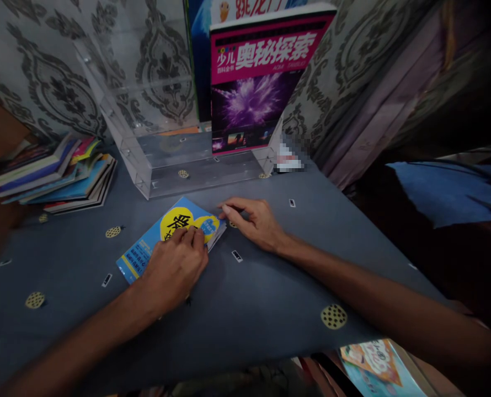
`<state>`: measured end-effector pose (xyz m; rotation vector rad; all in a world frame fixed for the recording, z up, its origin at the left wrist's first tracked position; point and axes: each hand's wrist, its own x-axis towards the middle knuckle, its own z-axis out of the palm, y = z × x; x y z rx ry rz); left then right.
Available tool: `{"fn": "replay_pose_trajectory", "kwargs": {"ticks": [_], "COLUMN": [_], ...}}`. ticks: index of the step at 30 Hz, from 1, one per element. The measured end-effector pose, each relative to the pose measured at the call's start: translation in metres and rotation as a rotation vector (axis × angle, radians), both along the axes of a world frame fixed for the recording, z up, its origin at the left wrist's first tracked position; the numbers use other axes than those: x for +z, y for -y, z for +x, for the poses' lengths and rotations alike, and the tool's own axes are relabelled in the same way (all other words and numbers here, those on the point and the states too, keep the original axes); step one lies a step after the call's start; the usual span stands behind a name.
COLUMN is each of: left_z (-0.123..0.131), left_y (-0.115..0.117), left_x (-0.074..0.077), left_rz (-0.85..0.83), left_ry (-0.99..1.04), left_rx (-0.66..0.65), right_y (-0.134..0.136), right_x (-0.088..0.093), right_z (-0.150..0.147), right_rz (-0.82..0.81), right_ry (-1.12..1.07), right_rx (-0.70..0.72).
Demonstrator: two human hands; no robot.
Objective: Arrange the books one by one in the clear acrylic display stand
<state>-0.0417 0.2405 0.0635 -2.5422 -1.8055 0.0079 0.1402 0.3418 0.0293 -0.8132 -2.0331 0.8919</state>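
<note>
A blue paperback book (144,248) with a yellow heart-shaped patch and dark Chinese lettering lies slanted on the cloth-covered table. Across its cover rests my left hand (179,259), fingers bent and held together, hiding part of the heart; the thumb is out of sight. My right hand (256,223) is at the book's right corner, its fingertips close to the edge and its thumb slightly apart from the fingers. Whether those fingertips touch the book I cannot tell. The pages on that side are slightly fanned.
Behind stands a clear acrylic book rack (142,165) holding a purple-and-magenta book (254,94) upright, with a blue book (202,60) behind it. A stack of books (63,176) lies at the left. Below the table's front edge shows another book (373,366). A patterned curtain (158,55) hangs behind.
</note>
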Motion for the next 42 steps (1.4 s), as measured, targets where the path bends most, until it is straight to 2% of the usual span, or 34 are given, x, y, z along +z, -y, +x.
{"fn": "replay_pose_trajectory", "kwargs": {"ticks": [5, 8, 12, 16, 20, 27, 31, 42], "left_z": [-0.001, 0.0, 0.004, 0.009, 0.008, -0.001, -0.006, -0.005], "left_y": [0.0, 0.001, 0.003, 0.004, 0.007, 0.008, 0.002, -0.015], "left_x": [0.01, 0.012, 0.005, -0.003, -0.006, -0.007, -0.007, 0.003], "left_rz": [-0.01, 0.007, 0.047, 0.085, 0.098, 0.122, 0.143, -0.025], "left_ry": [-0.121, -0.153, -0.165, -0.181, -0.169, -0.14, -0.136, -0.216], "left_rx": [-0.022, -0.04, -0.029, -0.004, -0.024, -0.055, -0.019, 0.193], "right_y": [0.0, 0.001, 0.002, 0.002, 0.003, 0.008, 0.001, -0.038], "right_x": [0.002, 0.003, -0.001, -0.008, -0.012, -0.011, -0.01, -0.009], "right_z": [0.001, 0.001, 0.002, 0.002, 0.002, -0.001, -0.005, -0.041], "right_rz": [0.146, 0.225, 0.249, 0.354, 0.407, 0.365, 0.325, 0.235], "right_ry": [-0.077, -0.073, 0.02, 0.182, 0.245, 0.289, 0.279, 0.284], "right_rx": [0.003, -0.005, 0.03, 0.101, 0.087, 0.052, 0.1, 0.204]}}
